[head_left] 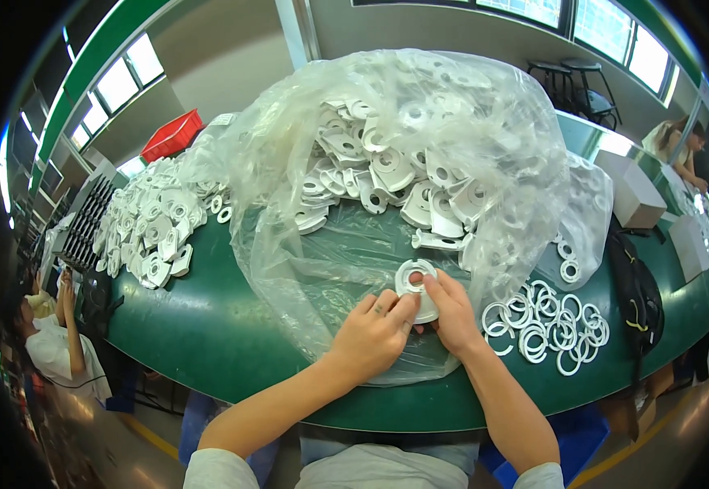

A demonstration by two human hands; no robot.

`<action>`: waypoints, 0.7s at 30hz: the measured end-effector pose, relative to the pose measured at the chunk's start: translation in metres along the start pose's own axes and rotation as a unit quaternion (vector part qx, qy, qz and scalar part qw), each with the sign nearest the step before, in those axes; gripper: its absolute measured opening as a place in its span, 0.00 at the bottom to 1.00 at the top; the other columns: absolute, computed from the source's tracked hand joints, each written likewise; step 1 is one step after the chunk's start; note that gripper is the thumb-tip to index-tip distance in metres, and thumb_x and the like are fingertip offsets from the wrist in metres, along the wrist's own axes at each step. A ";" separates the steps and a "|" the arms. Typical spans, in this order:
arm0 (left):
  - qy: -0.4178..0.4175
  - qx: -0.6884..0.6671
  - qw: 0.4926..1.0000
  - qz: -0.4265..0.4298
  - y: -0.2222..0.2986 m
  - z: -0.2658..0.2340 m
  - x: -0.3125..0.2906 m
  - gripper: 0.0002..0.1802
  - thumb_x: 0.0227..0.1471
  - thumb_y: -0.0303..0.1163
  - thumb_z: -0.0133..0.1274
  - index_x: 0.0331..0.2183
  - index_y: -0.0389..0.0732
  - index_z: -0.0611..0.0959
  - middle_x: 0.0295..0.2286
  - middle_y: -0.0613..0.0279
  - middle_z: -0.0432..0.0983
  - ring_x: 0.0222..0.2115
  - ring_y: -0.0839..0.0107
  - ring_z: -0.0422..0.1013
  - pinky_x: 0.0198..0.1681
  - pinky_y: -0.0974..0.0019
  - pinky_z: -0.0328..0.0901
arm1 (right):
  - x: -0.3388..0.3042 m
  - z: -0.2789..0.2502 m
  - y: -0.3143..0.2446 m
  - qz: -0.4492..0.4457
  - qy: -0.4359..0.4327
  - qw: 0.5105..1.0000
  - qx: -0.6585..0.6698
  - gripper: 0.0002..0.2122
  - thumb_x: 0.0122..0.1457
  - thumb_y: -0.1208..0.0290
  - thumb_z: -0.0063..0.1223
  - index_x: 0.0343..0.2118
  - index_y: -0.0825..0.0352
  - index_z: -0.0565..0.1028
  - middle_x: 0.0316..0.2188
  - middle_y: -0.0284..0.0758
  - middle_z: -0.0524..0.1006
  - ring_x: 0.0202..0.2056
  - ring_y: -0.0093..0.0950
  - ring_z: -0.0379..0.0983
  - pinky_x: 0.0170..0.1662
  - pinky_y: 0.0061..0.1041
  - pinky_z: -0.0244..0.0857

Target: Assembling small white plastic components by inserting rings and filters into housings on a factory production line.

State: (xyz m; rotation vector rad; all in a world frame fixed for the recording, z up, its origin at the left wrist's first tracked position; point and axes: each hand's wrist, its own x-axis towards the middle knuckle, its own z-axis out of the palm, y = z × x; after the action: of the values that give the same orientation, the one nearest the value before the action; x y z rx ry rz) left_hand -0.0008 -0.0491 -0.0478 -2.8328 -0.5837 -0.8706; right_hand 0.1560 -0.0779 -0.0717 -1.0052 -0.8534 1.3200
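Between my two hands, over the front of a clear plastic bag point(313, 301), is a white plastic part with a round holed head point(416, 267). My left hand point(377, 332) has its fingers closed on the part's left side. From the right, my right hand point(449, 314) grips it with the thumb on top. Fingers cover much of its lower portion. Behind my hands, the open bag holds a big heap of similar white parts point(391, 167). Right of my right hand lies a loose pile of thin white rings point(546, 322).
Another heap of white parts point(155, 216) covers the left of the green table point(208, 326), near a red bin point(172, 135). At right are a small bag of rings point(586, 220), a white box point(633, 191) and a black bag point(635, 285). Other people sit at both sides.
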 end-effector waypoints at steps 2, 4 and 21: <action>0.019 -0.023 0.999 -0.021 -0.006 0.002 -0.003 0.21 0.35 0.21 0.55 0.38 0.35 0.80 0.31 0.62 0.68 0.32 0.65 0.67 0.35 0.66 0.67 | -0.001 0.002 -0.003 -0.003 0.005 1.000 -0.012 0.14 0.65 0.62 0.35 0.38 0.67 0.70 0.26 0.31 0.72 0.21 0.19 0.68 0.19 0.18 0.61; 0.068 -0.272 0.957 -0.077 -0.021 -0.003 -0.006 0.20 0.39 0.18 0.55 0.40 0.35 0.78 0.33 0.62 0.68 0.32 0.68 0.68 0.34 0.69 0.67 | -0.004 0.011 -0.011 -0.010 0.018 0.999 -0.037 0.15 0.66 0.62 0.33 0.36 0.68 0.71 0.25 0.31 0.72 0.20 0.19 0.68 0.20 0.17 0.61; 0.095 -0.538 0.757 -0.359 -0.025 -0.011 0.000 0.08 0.50 0.21 0.54 0.35 0.31 0.81 0.29 0.60 0.77 0.27 0.76 0.73 0.30 0.75 0.68 | -0.005 0.014 -0.004 -0.100 -0.013 0.984 -0.147 0.17 0.66 0.60 0.35 0.36 0.68 0.73 0.24 0.27 0.73 0.22 0.14 0.67 0.21 0.14 0.58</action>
State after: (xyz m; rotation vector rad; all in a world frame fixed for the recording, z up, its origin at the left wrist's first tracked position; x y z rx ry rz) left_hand -0.0167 -0.0285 -0.0384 -3.2902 -1.6406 -2.2077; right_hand 0.1438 -0.0811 -0.0622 -1.0990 -1.1613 1.0567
